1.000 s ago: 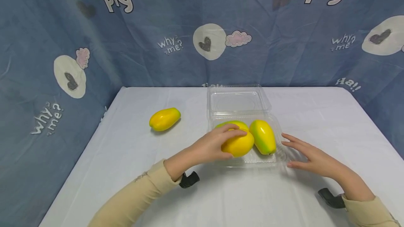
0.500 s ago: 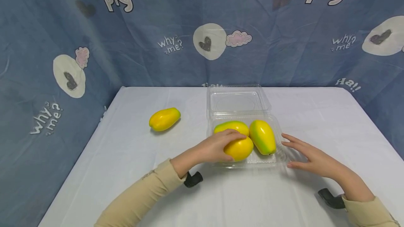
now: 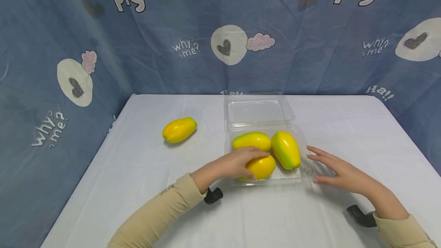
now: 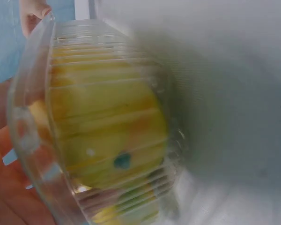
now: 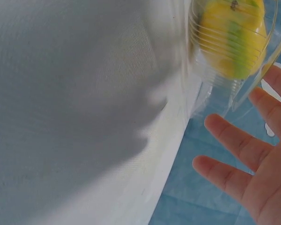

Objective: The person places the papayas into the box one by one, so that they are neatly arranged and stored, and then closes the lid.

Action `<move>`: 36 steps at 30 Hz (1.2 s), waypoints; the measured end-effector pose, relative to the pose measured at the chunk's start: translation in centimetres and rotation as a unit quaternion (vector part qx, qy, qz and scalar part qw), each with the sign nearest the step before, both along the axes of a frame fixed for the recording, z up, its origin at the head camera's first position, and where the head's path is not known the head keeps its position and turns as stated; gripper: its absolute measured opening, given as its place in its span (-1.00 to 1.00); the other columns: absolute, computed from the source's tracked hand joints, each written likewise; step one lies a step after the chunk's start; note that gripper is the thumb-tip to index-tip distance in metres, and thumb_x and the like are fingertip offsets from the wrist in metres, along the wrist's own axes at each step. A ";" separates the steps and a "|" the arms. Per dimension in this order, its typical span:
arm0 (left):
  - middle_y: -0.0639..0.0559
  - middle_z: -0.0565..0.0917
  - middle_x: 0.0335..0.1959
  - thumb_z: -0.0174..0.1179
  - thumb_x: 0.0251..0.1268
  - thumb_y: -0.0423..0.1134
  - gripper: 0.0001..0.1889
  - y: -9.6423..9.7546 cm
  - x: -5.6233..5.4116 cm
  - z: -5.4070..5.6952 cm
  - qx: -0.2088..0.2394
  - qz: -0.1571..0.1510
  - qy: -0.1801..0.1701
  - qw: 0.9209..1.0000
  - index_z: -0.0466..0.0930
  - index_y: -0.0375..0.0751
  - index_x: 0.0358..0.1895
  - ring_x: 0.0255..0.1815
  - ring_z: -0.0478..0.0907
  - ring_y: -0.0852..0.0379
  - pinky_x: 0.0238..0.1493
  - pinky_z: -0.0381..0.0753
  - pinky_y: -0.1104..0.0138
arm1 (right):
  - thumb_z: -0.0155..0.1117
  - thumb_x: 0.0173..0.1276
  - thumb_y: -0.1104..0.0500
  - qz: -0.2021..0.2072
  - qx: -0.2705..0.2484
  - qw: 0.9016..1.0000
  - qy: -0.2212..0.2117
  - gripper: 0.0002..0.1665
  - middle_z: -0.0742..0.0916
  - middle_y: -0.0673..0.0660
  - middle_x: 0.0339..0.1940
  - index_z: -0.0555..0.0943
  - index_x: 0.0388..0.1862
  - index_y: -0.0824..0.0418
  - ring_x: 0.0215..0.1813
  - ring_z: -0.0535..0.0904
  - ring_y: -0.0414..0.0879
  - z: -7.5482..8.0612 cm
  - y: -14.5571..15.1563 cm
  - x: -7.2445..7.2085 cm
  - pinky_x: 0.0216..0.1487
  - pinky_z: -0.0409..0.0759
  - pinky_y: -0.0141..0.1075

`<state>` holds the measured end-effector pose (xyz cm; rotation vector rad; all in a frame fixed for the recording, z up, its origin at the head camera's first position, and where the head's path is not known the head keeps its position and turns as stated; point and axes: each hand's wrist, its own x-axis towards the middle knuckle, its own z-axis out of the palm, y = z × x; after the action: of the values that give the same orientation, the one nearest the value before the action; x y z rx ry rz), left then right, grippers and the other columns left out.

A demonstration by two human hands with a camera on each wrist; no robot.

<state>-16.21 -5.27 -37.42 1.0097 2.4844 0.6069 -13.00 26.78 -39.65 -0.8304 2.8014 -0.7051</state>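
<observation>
My left hand holds a yellow papaya low in the front left of a clear plastic clamshell box, fingers over its top and thumb at the near side. In the left wrist view this papaya shows through the ribbed box wall. Two yellow-green papayas share the box: one lying crosswise behind, another slanted at the right. My right hand hovers just right of the box, fingers spread, holding nothing. The right wrist view shows its fingers near the box edge.
The box's clear lid lies folded back behind it. Another yellow papaya lies on the white tablecloth at the left. A blue printed curtain hangs behind and beside the table.
My left hand has brought its papaya down and toward the front of the box, uncovering the papaya behind it. The right hand has stayed in place.
</observation>
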 end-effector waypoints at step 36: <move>0.02 0.40 0.25 0.32 0.05 -0.20 -0.38 -3.3 0.3 0.4 0.063 0.041 0.039 0.996 0.36 -0.13 0.25 0.28 0.29 0.10 0.29 0.26 0.24 | 0.27 0.15 -0.14 0.015 0.002 1.000 0.015 -0.26 0.27 0.03 0.42 0.37 0.27 0.11 0.36 0.09 -0.38 0.1 -0.2 0.0 0.17 0.34 -0.07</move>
<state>-15.87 -8.57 -37.02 0.9978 2.5945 0.7735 -13.01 26.54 -39.51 -0.8875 2.8091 -0.6884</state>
